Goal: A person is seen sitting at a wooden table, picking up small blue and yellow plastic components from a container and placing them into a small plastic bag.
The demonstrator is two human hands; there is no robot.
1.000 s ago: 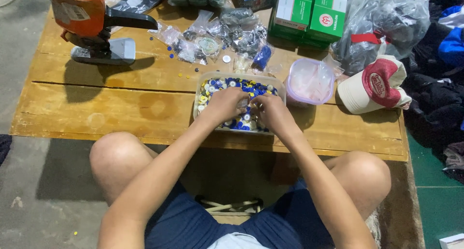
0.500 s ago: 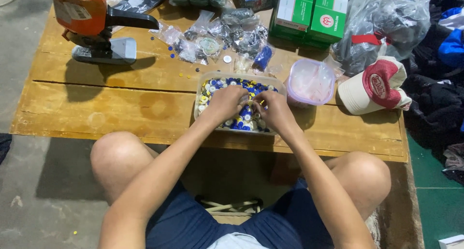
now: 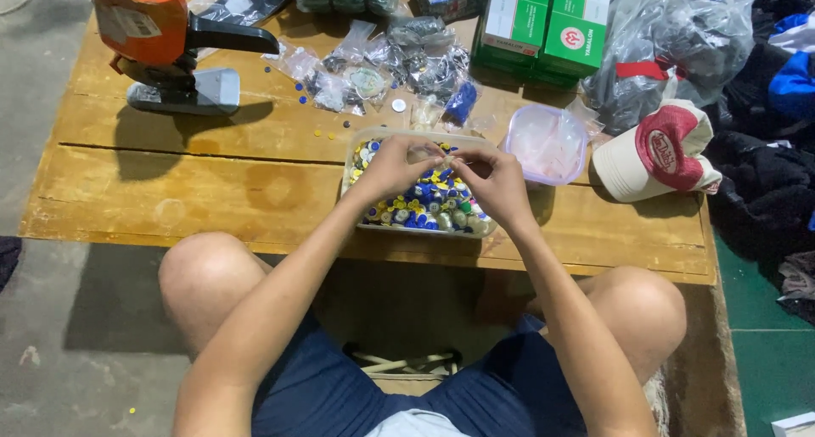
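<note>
Small and pale, a little piece is pinched between the fingertips of my left hand (image 3: pixel 392 167) and my right hand (image 3: pixel 492 182), which meet just above the clear plastic tub (image 3: pixel 356 148) of blue, yellow and white buttons (image 3: pixel 424 206); what the piece is I cannot tell. Just right of the tub on the wooden worktop (image 3: pixel 212 182) lies its pink-tinted lid (image 3: pixel 548 142), then a red-and-cream cap (image 3: pixel 658 148). Farther off sit small clear bags (image 3: pixel 373 64), green boxes (image 3: pixel 548 25) and an orange press (image 3: pixel 161 38).
</note>
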